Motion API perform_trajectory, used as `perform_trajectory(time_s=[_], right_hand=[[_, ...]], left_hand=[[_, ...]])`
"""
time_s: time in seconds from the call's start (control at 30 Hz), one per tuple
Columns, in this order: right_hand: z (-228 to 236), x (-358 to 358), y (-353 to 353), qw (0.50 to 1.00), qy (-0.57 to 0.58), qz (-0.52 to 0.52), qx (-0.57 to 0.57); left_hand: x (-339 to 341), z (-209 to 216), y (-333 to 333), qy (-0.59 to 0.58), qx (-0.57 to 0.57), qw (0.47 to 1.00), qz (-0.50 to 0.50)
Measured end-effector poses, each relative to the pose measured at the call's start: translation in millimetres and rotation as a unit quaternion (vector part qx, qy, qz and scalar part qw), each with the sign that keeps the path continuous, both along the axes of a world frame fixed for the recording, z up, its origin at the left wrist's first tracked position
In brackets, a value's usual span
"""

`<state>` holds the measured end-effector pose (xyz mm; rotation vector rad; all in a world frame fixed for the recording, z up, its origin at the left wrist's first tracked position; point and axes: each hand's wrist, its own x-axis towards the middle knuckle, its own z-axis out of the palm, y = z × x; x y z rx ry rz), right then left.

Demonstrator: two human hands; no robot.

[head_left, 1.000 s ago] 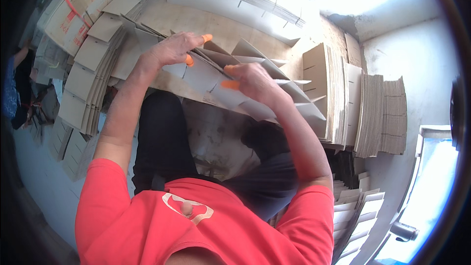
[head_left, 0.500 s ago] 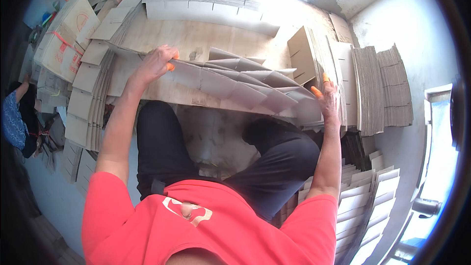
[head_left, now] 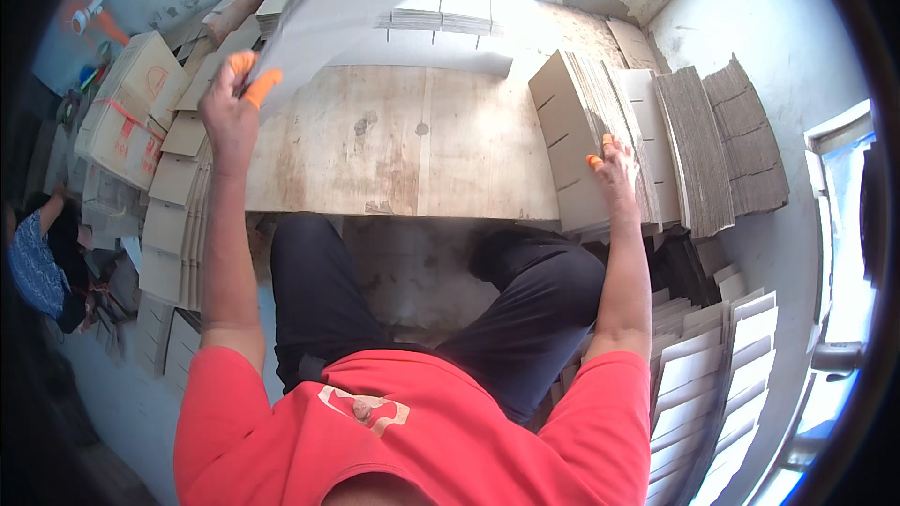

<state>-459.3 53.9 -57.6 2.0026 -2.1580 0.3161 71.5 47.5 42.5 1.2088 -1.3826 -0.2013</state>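
Observation:
My left hand [head_left: 232, 103] is raised at the upper left, with orange covers on its thumb and finger. It grips a large grey cardboard partition [head_left: 328, 14], smeared by motion and lifted above the bench. My right hand [head_left: 619, 176], also with orange finger covers, is at the right end of the bench. Its fingers are bent over the upper edges of a standing stack of slotted cardboard strips [head_left: 570, 136], thumb and forefinger close together.
The wooden bench [head_left: 394, 150] lies before my knees. More slotted strips are piled along its far side [head_left: 436, 49]. Cardboard stacks stand at the right [head_left: 696, 150] and left [head_left: 173, 225]. A carton [head_left: 131, 112] is at far left, near another person's patterned sleeve [head_left: 37, 267].
The assembled cardboard partition has left the bench, swung up and away in my left hand. My right hand has let go of it and moved onto the strip stack.

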Motion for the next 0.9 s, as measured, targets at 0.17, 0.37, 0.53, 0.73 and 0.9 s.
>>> perform_trajectory(time_s=[0.17,0.37,0.53,0.73,0.9], right_hand=[[15,39,6,0.995,0.019,-0.066,0.071],[26,61,9,0.992,0.060,-0.084,0.071],[12,53,15,0.988,0.102,-0.091,0.071],[5,48,9,0.986,0.121,-0.102,0.049],[-1,40,10,0.991,0.092,-0.084,0.050]], left_hand=[[-9,75,36,-0.316,-0.076,0.934,0.147],[76,26,50,-0.539,0.020,0.801,0.258],[154,-62,62,-0.561,0.160,0.757,0.294],[212,-147,69,-0.569,0.213,0.739,0.291],[242,-193,69,-0.552,0.244,0.748,0.276]])
